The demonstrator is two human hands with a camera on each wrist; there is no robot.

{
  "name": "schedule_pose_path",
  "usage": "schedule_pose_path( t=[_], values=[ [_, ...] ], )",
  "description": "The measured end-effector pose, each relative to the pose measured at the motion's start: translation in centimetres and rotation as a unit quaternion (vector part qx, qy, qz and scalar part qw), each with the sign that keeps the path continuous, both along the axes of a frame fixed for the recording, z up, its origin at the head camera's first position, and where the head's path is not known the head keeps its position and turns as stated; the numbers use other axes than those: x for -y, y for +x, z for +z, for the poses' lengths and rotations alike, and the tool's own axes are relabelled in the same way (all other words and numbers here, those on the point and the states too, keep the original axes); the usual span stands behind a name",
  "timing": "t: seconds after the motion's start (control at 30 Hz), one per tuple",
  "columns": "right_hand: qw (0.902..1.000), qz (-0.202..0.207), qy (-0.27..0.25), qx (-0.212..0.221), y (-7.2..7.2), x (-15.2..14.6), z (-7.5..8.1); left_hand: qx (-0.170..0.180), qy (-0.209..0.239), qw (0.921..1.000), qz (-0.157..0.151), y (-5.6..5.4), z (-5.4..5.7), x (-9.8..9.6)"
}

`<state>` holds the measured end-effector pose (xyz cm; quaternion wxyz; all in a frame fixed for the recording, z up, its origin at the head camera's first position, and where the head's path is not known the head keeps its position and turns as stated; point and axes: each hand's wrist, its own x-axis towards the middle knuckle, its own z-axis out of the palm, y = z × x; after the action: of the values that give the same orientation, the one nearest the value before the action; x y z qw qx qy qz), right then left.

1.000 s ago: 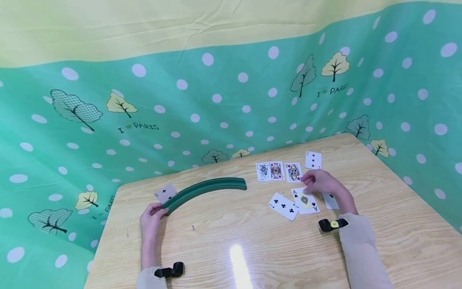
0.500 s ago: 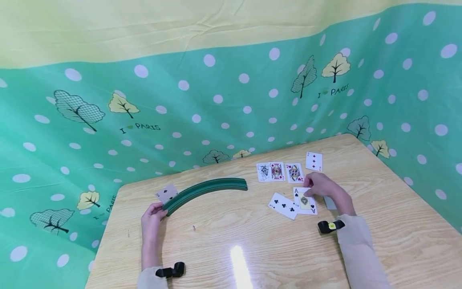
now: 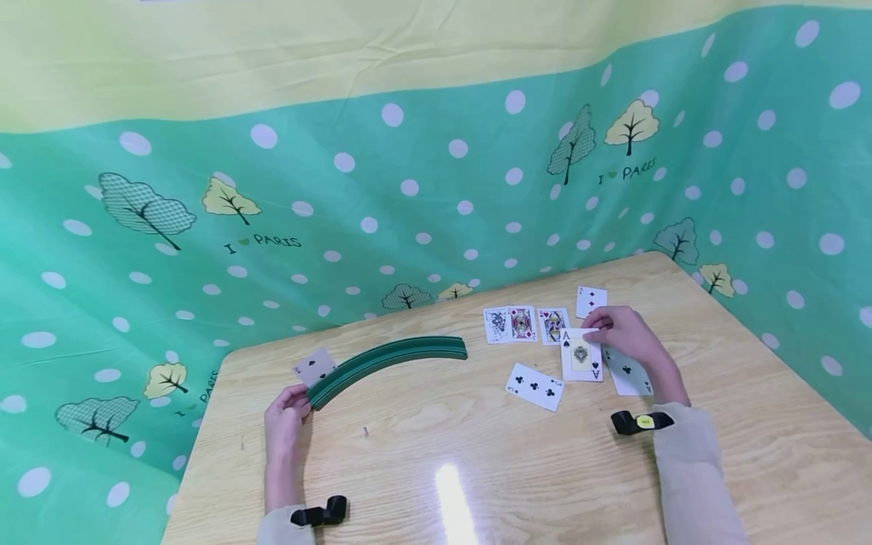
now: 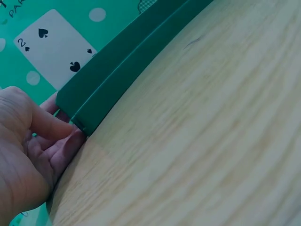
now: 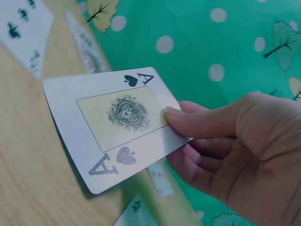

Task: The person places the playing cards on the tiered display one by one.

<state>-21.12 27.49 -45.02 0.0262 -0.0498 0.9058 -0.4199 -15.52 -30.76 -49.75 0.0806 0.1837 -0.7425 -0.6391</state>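
Observation:
My right hand point(image 3: 628, 334) pinches the ace of spades point(image 5: 126, 123) by one edge, thumb on its face and fingers beneath. The card is lifted off the wood, face up. At the left, my left hand point(image 3: 284, 416) holds the near end of a curved green card holder point(image 3: 388, 353) between thumb and fingers. The holder's slot bears no cards. Behind that end, a two of spades point(image 4: 49, 49) stands or lies partly covered by the holder.
A three of clubs point(image 3: 535, 387) lies left of the ace. Behind it are a joker-like card point(image 3: 497, 325), a red face card point(image 3: 522, 324) and a queen point(image 3: 553, 325). A diamonds card point(image 3: 590, 298) lies farther back, and a clubs or spades card point(image 3: 628, 374) under the right wrist.
My right hand has picked the ace of spades up from beside the three of clubs and raised it slightly back. The left hand and green card holder stay nearly still.

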Motion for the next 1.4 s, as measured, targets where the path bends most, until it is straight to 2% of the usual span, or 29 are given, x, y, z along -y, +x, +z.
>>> schedule_pose_path(
  t=[0.23, 0.57, 0.83, 1.03, 1.27, 1.4],
  values=[
    [0.9979, -0.043, -0.048, -0.006, 0.5, 0.0, 1.8, 0.001, 0.010, 0.9999, 0.005, 0.1, -0.1, 0.3],
    [0.9932, -0.050, -0.104, -0.017, 0.8, 0.5, 3.1, 0.023, 0.030, 0.9992, -0.014, 0.3, -0.3, 0.7],
    [0.9918, -0.057, -0.110, -0.030, 0.8, 0.5, 3.3, 0.018, 0.026, 0.9989, -0.035, 0.3, -0.3, 0.8],
    [0.9902, -0.059, -0.121, -0.037, 1.0, 0.6, 3.5, 0.014, 0.037, 0.9983, -0.042, 0.4, -0.3, 0.8],
    [0.9907, -0.061, -0.114, -0.042, 1.1, 0.9, 3.6, 0.016, 0.021, 0.9985, -0.048, 0.3, -0.2, 0.6],
    [0.9896, -0.066, -0.118, -0.049, 1.3, 1.0, 3.8, 0.010, 0.028, 0.9983, -0.050, 0.3, 0.0, 0.6]
  ],
)
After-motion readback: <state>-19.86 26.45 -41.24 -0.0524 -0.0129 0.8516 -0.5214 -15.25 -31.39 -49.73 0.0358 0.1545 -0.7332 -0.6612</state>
